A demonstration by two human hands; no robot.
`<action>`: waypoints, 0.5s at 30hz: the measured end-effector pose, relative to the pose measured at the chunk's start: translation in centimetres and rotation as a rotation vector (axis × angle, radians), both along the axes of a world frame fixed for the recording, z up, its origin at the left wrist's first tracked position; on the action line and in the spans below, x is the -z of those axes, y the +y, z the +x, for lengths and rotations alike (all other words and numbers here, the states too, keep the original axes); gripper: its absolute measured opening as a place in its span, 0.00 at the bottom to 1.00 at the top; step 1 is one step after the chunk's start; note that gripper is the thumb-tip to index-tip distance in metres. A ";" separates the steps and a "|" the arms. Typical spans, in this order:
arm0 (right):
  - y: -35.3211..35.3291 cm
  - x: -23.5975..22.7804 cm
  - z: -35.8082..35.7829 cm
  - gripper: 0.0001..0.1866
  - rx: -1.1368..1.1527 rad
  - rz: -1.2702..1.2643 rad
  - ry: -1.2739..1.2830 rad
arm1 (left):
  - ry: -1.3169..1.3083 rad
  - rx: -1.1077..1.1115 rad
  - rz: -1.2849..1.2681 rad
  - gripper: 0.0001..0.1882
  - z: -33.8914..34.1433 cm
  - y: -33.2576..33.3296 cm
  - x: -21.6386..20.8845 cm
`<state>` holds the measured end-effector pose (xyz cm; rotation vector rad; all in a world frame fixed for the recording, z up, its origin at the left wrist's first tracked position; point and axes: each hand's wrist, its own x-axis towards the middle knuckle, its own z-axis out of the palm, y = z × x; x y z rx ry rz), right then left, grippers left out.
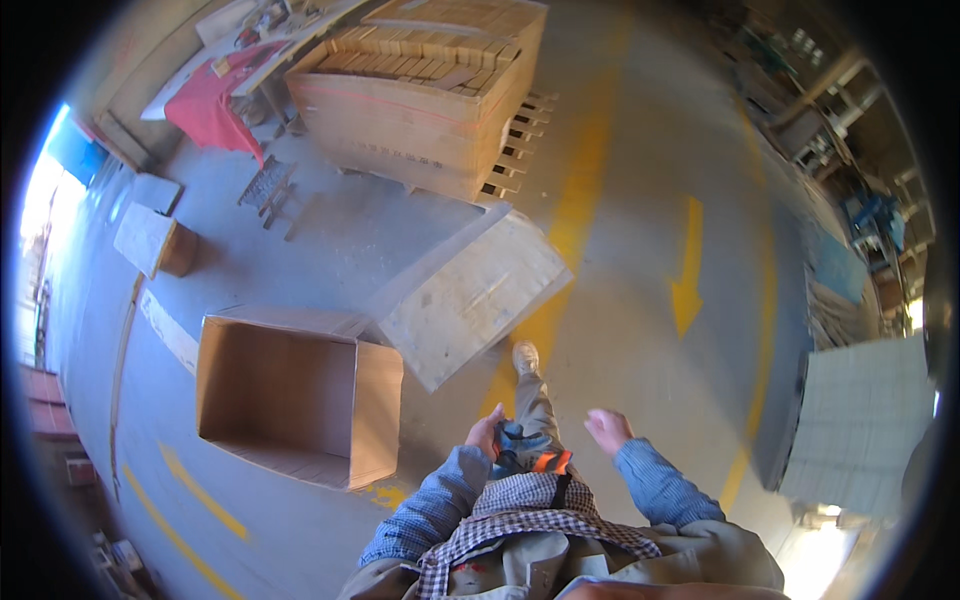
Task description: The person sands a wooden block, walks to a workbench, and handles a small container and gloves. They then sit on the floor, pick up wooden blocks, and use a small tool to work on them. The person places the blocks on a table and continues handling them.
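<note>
My left hand (485, 430) is in front of my waist, next to a crumpled blue thing (518, 440) whose kind I cannot make out. Its fingers look curled and partly hidden against that thing. A bright orange piece (552, 461) shows beside it, over my checked apron (530, 495). Out to the right, my right hand (608, 430) is loosely closed in the air, with nothing seen in it. Left of my left hand, a large brown cardboard box (376, 415) lies on the floor, its open side showing a bare inside.
A flat, pale, scuffed board (475, 300) lies ahead, beyond the box. Behind it a big carton (400, 125) packed with upright brown pieces stands on a wooden pallet (515, 150). Farther left are a small stool (160, 245) and a table with red cloth (215, 105). A pale stack (860, 420) stands right.
</note>
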<state>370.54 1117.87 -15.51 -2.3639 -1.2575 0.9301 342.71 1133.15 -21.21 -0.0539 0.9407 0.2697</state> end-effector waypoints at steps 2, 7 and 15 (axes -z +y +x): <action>11.9 2.3 5.1 0.22 -0.085 0.135 0.007 | 0.114 -0.057 -0.133 0.21 4.2 3.6 1.7; 39.8 9.6 11.0 0.31 -0.572 0.131 -0.162 | 0.169 -0.173 -0.395 0.26 12.7 13.1 6.9; 64.4 20.7 4.2 0.43 -1.002 0.186 -0.246 | 0.102 -0.509 -0.282 0.35 16.5 14.6 19.1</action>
